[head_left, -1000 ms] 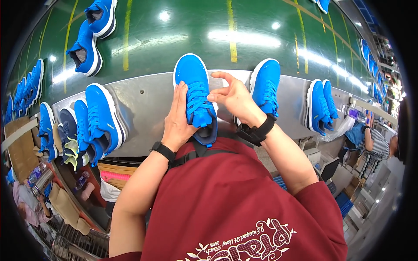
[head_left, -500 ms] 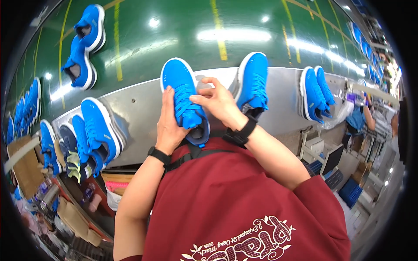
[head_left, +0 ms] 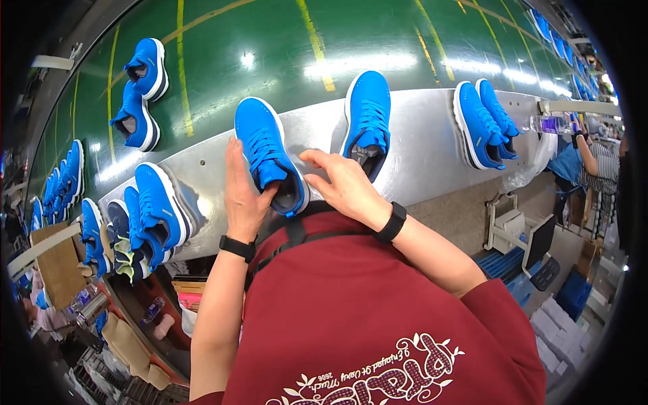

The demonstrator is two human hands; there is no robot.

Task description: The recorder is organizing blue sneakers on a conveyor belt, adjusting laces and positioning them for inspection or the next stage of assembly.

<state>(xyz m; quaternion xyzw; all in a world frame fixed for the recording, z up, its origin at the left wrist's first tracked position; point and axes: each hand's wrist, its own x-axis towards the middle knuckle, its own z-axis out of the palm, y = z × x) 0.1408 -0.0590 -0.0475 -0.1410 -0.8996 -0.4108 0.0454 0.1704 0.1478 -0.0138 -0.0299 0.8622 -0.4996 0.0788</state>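
A blue lace-up sneaker with a white sole stands in front of me, toe pointing away. My left hand holds it by its left side, fingers stretched along the upper and thumb over the collar. On the other side, my right hand hovers beside the heel with its fingers apart and holds nothing. A second blue sneaker stands just beyond the right hand, with something pale grey in its opening.
A metal ledge runs along a green belt with yellow lines. At left on the ledge stand several blue sneakers; a pair stands at right. Two more sneakers lie on the belt. Another person is at far right.
My right hand has left the laces and come down beside the heel. My left thumb now lies at the collar. The two sneakers on the belt appear lower in view.
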